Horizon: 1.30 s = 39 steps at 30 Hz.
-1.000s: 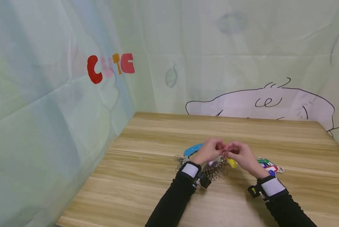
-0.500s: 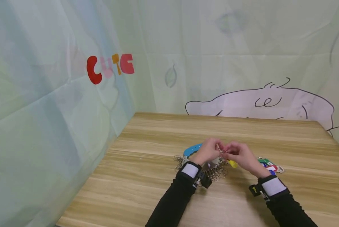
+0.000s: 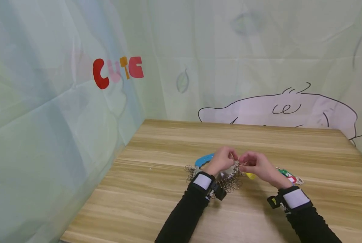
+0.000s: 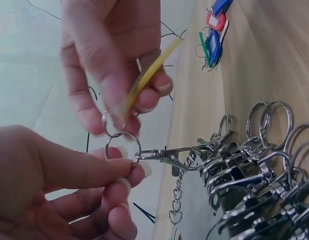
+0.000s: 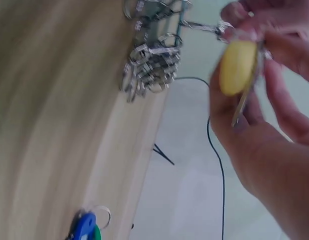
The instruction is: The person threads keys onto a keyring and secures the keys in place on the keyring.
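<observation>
My left hand (image 3: pixel 221 162) pinches a metal split ring (image 4: pixel 139 145) between thumb and fingers. That ring belongs to a swivel clasp (image 4: pixel 169 155) reaching out from a metal ring-shaped holder crowded with clasps (image 4: pixel 239 180). Close beside it, my right hand (image 3: pixel 258 167) pinches a yellow key tag (image 4: pixel 153 70), its flat edge blurred in the left wrist view. The tag's small ring (image 4: pixel 105 122) meets the split ring near my fingertips; whether they are linked I cannot tell. In the right wrist view the tag's rounded yellow face (image 5: pixel 238 67) shows among the fingers.
A blue curved band (image 3: pixel 203 160) lies by the left hand, with more split rings (image 3: pixel 190 172) around it. Several loose key tags (image 3: pixel 290 176) in green, red and blue lie on the wooden table (image 3: pixel 132 195), right of the right hand. A printed cloth (image 3: pixel 175 44) hangs behind.
My right hand has shifted slightly right and turned a little, opening a small gap between the hands. My left hand stays nearly in place at the ring.
</observation>
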Each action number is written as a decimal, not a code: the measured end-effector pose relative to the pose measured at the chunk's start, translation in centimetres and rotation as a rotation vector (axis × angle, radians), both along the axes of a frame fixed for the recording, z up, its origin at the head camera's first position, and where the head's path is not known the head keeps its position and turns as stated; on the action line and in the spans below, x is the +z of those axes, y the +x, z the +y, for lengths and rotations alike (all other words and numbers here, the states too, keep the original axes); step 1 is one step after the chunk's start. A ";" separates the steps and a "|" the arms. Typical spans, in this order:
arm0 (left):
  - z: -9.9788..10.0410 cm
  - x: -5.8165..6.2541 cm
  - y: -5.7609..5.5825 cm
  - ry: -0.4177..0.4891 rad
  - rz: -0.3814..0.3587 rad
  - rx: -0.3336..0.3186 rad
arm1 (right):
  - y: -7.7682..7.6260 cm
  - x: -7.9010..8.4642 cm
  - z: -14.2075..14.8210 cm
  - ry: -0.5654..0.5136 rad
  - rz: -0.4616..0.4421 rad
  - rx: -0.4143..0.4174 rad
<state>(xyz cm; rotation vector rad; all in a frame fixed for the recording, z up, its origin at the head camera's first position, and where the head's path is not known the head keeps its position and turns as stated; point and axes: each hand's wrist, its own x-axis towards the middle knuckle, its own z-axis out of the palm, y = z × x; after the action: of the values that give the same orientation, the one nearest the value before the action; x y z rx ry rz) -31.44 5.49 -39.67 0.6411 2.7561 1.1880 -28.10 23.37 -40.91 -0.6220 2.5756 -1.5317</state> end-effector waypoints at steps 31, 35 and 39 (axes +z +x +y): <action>0.2 -0.2 -0.1 -0.088 -0.015 -0.163 | -0.8 0.4 3.8 0.081 -0.126 -0.106; 0.1 -0.2 -0.1 -0.128 -0.038 -0.236 | -0.8 0.7 4.8 0.078 -0.128 -0.105; 0.0 -0.4 0.1 -0.158 -0.065 -0.281 | -0.8 0.6 6.0 0.132 -0.076 -0.146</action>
<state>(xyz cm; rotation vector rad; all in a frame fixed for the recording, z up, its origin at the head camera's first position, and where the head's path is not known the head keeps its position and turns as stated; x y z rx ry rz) -31.36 5.47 -40.06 0.9150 2.5649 0.9060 -28.92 29.38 -40.26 -0.3627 2.6889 -1.3785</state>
